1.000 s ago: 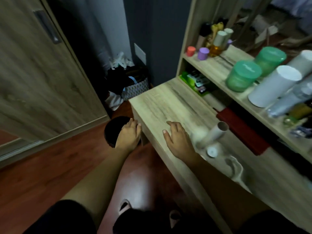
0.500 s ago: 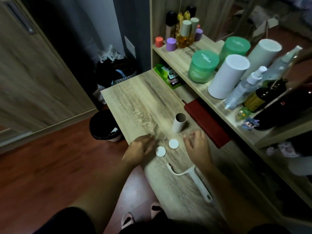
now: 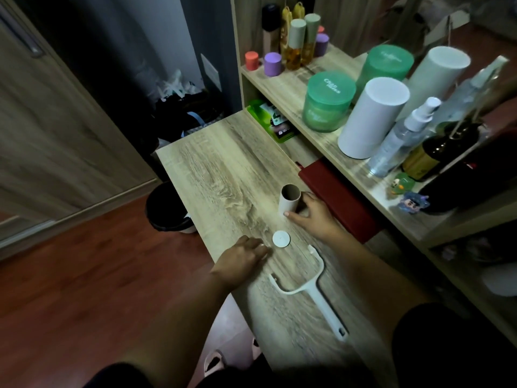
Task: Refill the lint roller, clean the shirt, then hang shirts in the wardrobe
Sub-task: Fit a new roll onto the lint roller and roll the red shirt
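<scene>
Lint roller handle (image 3: 326, 309) lay on the table (image 3: 223, 169) between the arms. The right hand (image 3: 313, 217) curled round the upright core (image 3: 289, 201); the left hand (image 3: 242, 257) rested knuckles-up beside a white cap (image 3: 281, 238), its grip unclear.

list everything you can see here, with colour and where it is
desk: 1, light wood
shelf: 1, light wood, above desk's back
cardboard tube: 1, beige, upright on desk
round cap: 1, white, flat on desk between the hands
lint roller handle: 1, white, no roll, lying on desk
case: 1, dark red, under shelf
green jars: 2 seen, on shelf; farther one may be a reflection
white cylinders: 2 seen, on shelf; same doubt
spray bottle: 1, clear, on shelf
small bottles: several, red, purple, amber, shelf's far end
bin: 1, black, floor beside desk
left hand: fingertips on desk beside cap
right hand: thumb and fingers around tube's base
</scene>
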